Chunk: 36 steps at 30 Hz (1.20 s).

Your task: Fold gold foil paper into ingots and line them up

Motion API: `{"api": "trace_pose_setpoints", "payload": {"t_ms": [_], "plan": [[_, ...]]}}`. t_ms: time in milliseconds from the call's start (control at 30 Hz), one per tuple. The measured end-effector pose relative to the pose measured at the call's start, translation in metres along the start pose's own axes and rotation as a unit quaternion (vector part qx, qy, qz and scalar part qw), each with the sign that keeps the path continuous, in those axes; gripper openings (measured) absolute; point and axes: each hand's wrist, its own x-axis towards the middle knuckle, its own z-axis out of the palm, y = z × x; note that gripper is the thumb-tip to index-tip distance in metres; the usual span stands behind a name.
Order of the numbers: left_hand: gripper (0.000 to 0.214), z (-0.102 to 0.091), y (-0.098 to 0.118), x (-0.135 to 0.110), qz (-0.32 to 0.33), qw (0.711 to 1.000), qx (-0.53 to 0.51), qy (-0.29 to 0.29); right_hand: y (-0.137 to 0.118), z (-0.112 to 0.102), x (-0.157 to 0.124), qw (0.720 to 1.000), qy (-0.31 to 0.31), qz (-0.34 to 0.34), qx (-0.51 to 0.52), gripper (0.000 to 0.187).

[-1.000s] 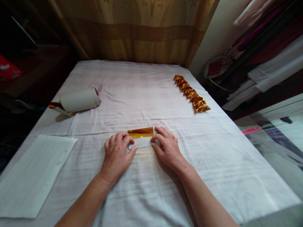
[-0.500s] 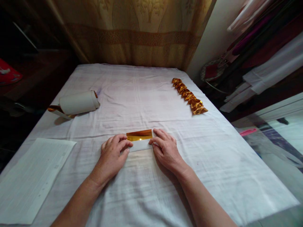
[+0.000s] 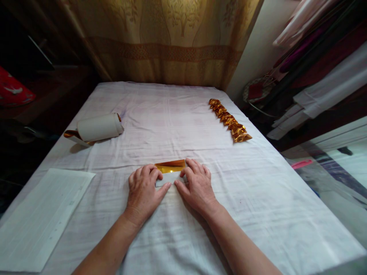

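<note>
Foil paper (image 3: pixel 169 167): gold-faced, seemingly white-backed.

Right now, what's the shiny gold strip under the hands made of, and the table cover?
The gold strip looks like thin metallic foil paper: mirror-shiny orange-gold face, matte white folded-up underside. The table cover seems to be thin woven cotton, matte white and wrinkled with a faint check.

Both hands flat at frame centre, left hand (image 3: pixel 143 191) and right hand (image 3: pixel 196 187) pressing the gold foil slip (image 3: pixel 169 170) onto the white cloth (image 3: pixel 172 122).
</note>
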Motion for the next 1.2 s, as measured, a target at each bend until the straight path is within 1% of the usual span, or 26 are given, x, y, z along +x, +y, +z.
{"api": "trace_pose_setpoints", "payload": {"t_ms": [67, 167, 200, 333, 367, 433, 567, 667, 933, 1100, 1200], "plan": [[0.014, -0.001, -0.002, 0.000, 0.001, 1.000, -0.011, -0.004, 0.008, -0.003, 0.000, 1.000, -0.015, -0.016, 0.018, 0.007], [0.008, -0.001, -0.009, 0.000, 0.011, 0.999, -0.026, -0.015, 0.023, -0.008, 0.001, 0.997, -0.032, -0.051, 0.056, 0.017], [0.011, 0.000, -0.012, 0.000, 0.015, 0.999, -0.030, -0.017, 0.027, -0.008, 0.001, 0.996, -0.031, -0.059, 0.066, 0.020], [0.040, 0.003, -0.023, -0.001, 0.023, 0.999, -0.031, 0.000, 0.034, -0.010, 0.001, 0.994, -0.021, -0.072, 0.075, 0.045], [0.042, 0.003, -0.024, -0.001, 0.025, 0.999, -0.032, 0.004, 0.034, -0.010, 0.001, 0.994, -0.025, -0.074, 0.073, 0.050], [0.035, 0.004, -0.025, -0.002, 0.029, 0.999, -0.038, 0.004, 0.033, -0.012, 0.001, 0.994, -0.036, -0.079, 0.069, 0.054], [0.022, 0.002, -0.025, -0.002, 0.028, 0.998, -0.060, 0.005, 0.032, -0.014, 0.001, 0.993, -0.047, -0.080, 0.070, 0.054], [0.023, 0.002, -0.026, -0.001, 0.034, 0.997, -0.073, 0.011, 0.034, -0.014, 0.001, 0.993, -0.046, -0.079, 0.077, 0.054], [0.017, -0.001, -0.026, -0.002, 0.037, 0.995, -0.087, 0.002, 0.033, -0.012, 0.002, 0.992, -0.031, -0.065, 0.106, 0.039], [0.006, -0.003, -0.026, -0.003, 0.074, 0.993, -0.093, -0.001, 0.033, -0.013, 0.002, 0.991, -0.027, -0.066, 0.109, 0.025], [0.003, -0.004, -0.025, -0.003, 0.102, 0.990, -0.092, -0.001, 0.034, -0.011, 0.001, 0.992, -0.017, -0.083, 0.097, 0.027]]}}
